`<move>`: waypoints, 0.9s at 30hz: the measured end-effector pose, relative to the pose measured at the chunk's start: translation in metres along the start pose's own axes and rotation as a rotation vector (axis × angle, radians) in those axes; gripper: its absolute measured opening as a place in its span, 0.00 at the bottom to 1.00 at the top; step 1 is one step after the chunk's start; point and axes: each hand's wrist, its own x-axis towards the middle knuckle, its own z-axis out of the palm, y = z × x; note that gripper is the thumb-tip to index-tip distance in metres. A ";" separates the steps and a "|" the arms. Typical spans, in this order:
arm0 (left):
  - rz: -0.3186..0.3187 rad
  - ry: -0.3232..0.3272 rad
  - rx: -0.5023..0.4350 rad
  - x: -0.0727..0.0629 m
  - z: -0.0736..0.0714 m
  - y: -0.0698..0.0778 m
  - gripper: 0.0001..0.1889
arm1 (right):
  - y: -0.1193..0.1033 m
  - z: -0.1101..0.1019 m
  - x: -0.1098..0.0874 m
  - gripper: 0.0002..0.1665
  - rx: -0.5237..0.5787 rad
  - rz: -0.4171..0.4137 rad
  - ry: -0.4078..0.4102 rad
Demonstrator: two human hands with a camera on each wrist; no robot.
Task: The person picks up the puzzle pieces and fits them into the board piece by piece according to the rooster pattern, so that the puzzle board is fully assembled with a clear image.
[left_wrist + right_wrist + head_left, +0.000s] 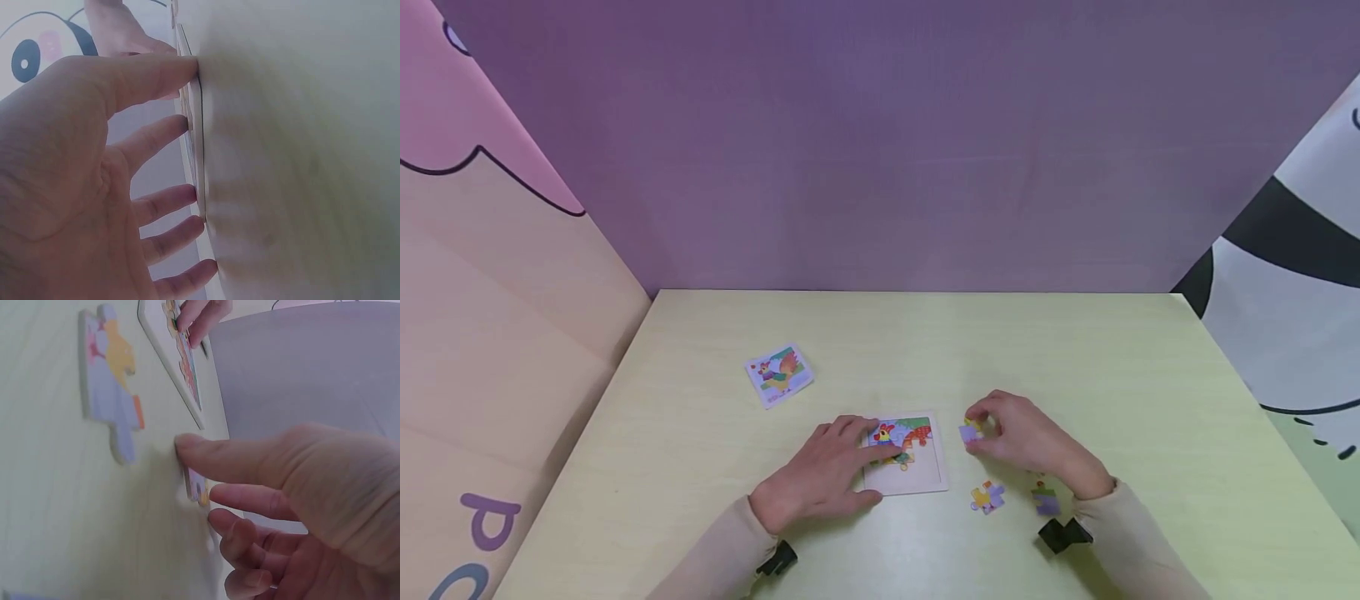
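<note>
A shallow jigsaw tray [927, 477] lies on the table, its upper part filled with pieces that show a colourful animal picture. My left hand [823, 475] rests over the tray's left side with fingers spread. In the left wrist view, the fingertips [172, 128] and thumb touch along its edge. To the right of the tray, my right hand [1028, 435] pinches a purple-and-yellow puzzle piece [969, 433] between thumb and fingers, low over the tabletop. That puzzle piece [196, 485] is partly hidden by the thumb in the right wrist view.
A loose yellow-and-purple puzzle piece [987, 497] lies below my right hand. Another green-and-purple piece [1045, 500] lies by the right wrist, partly under it. A small square picture card [779, 375] sits at the back left. A purple wall [917, 167] stands behind the table.
</note>
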 end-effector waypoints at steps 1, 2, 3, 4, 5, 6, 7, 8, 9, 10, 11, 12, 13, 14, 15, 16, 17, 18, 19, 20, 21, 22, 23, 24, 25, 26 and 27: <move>0.000 0.001 -0.001 0.000 0.000 0.000 0.32 | 0.001 0.000 0.000 0.21 0.007 0.007 -0.002; 0.000 0.002 -0.002 0.000 0.001 -0.001 0.32 | 0.001 -0.001 0.000 0.21 0.017 0.014 -0.001; -0.001 0.002 -0.005 0.000 0.001 -0.001 0.32 | 0.002 -0.001 0.000 0.20 0.027 0.021 -0.001; -0.001 0.003 -0.006 0.000 0.002 -0.002 0.32 | 0.002 -0.001 0.000 0.20 0.046 0.030 -0.002; -0.002 0.003 -0.008 0.000 0.002 -0.002 0.32 | 0.002 0.000 0.000 0.19 0.060 0.035 -0.002; -0.004 0.002 -0.008 0.001 0.003 -0.002 0.32 | 0.002 -0.001 -0.001 0.18 0.082 0.043 -0.008; -0.005 0.001 -0.011 0.001 0.003 -0.002 0.32 | 0.003 -0.001 -0.001 0.17 0.103 0.050 -0.015; -0.007 -0.001 -0.013 0.001 0.003 -0.002 0.32 | 0.003 -0.002 -0.002 0.16 0.121 0.055 -0.018; -0.009 -0.003 -0.017 0.001 0.003 -0.003 0.32 | 0.003 -0.002 -0.002 0.15 0.136 0.058 -0.019; -0.009 -0.003 -0.018 0.000 0.003 -0.003 0.32 | 0.003 -0.003 -0.003 0.14 0.152 0.063 -0.018; -0.009 -0.004 -0.019 0.001 0.003 -0.003 0.32 | 0.004 -0.003 -0.003 0.14 0.157 0.062 -0.015; -0.009 -0.005 -0.019 0.001 0.003 -0.003 0.32 | 0.005 -0.003 -0.003 0.14 0.165 0.066 -0.012; -0.009 -0.006 -0.020 0.000 0.003 -0.003 0.32 | 0.005 -0.003 -0.002 0.15 0.157 0.054 -0.004; -0.009 -0.007 -0.022 0.000 0.003 -0.003 0.32 | 0.006 -0.002 -0.002 0.16 0.145 0.043 0.007; -0.009 -0.007 -0.022 0.000 0.003 -0.003 0.32 | 0.007 -0.001 -0.001 0.17 0.131 0.032 0.017; -0.008 -0.007 -0.021 0.000 0.003 -0.003 0.32 | 0.007 0.000 0.000 0.19 0.112 0.023 0.028; -0.008 -0.007 -0.023 0.000 0.003 -0.003 0.32 | 0.007 0.001 0.001 0.20 0.093 0.014 0.038; -0.009 -0.006 -0.025 0.000 0.003 -0.003 0.32 | 0.007 0.002 0.001 0.20 0.075 0.006 0.045; -0.009 -0.005 -0.027 0.000 0.003 -0.003 0.32 | 0.007 0.002 0.002 0.21 0.060 -0.002 0.052; -0.009 -0.003 -0.028 0.000 0.003 -0.003 0.32 | 0.007 0.003 0.003 0.20 0.056 0.001 0.056; -0.009 0.000 -0.028 0.000 0.003 -0.004 0.32 | 0.007 0.003 0.003 0.19 0.059 0.004 0.056; -0.009 0.003 -0.029 -0.001 0.003 -0.004 0.32 | 0.006 0.003 0.003 0.18 0.066 0.007 0.052; -0.009 0.007 -0.031 -0.001 0.003 -0.004 0.32 | 0.006 0.003 0.003 0.17 0.083 0.009 0.042; -0.009 0.009 -0.030 -0.001 0.004 -0.004 0.32 | 0.006 0.002 0.002 0.17 0.098 0.006 0.031; -0.008 0.010 -0.031 -0.001 0.004 -0.004 0.32 | 0.007 0.001 0.002 0.16 0.114 0.009 0.020; -0.007 0.010 -0.032 -0.001 0.004 -0.004 0.32 | 0.007 0.000 0.001 0.16 0.134 0.008 0.009; -0.006 0.010 -0.032 -0.001 0.004 -0.005 0.32 | 0.008 -0.003 0.000 0.17 0.152 0.014 -0.002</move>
